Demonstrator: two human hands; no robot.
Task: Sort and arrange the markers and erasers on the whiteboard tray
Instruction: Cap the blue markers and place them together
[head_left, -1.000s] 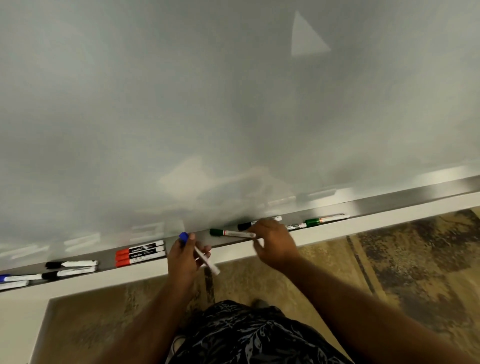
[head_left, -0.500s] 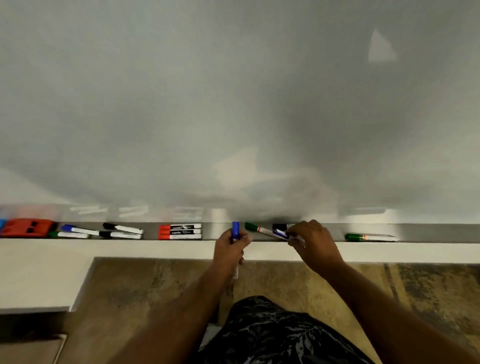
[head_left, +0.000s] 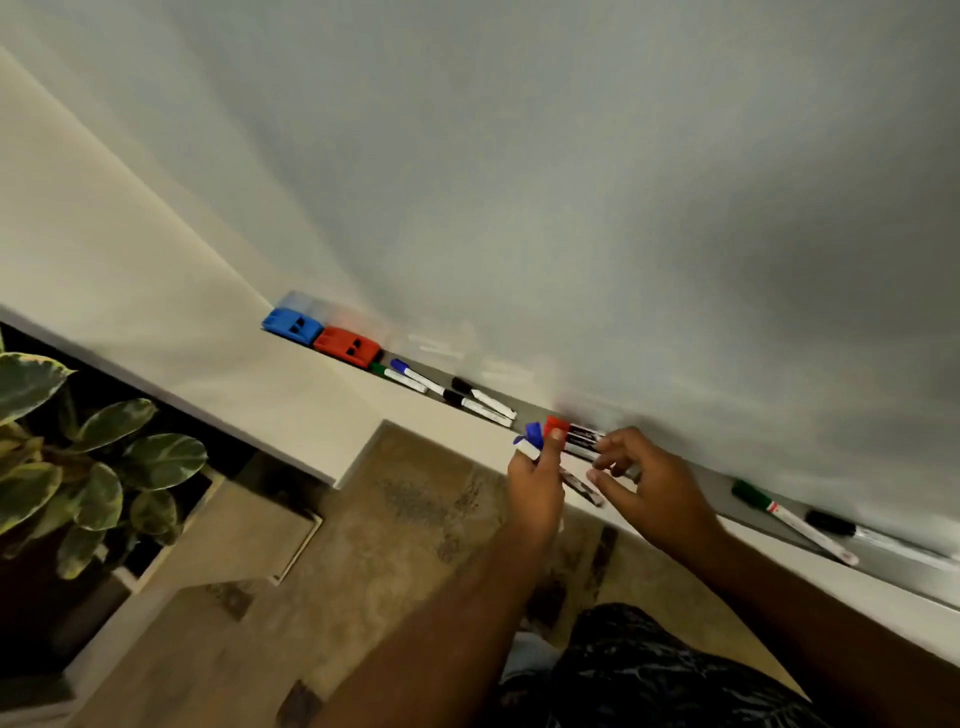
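The left hand (head_left: 535, 483) grips two blue markers (head_left: 531, 436) with its fingers curled round them, blue caps sticking up past the thumb. The right hand (head_left: 644, 483) is just beside it, fingers loosely spread and a little bent, and it holds nothing that can be seen. Its fingertips are close to the red markers (head_left: 574, 435), which lie side by side on the tray (head_left: 769, 525) under the whiteboard (head_left: 571, 182).

Far to the left on the tray sit a blue eraser (head_left: 291, 323) and a red eraser (head_left: 347, 344), touching each other. Next to them lie a green marker (head_left: 396, 375) and another blue marker (head_left: 415, 375), then two black markers (head_left: 480, 401). To the right of the hands lie a second green marker (head_left: 789, 519) and one more black marker (head_left: 831, 522).

A leafy plant (head_left: 78, 457) stands at the left. The floor (head_left: 405, 519) below is brown and patchy.
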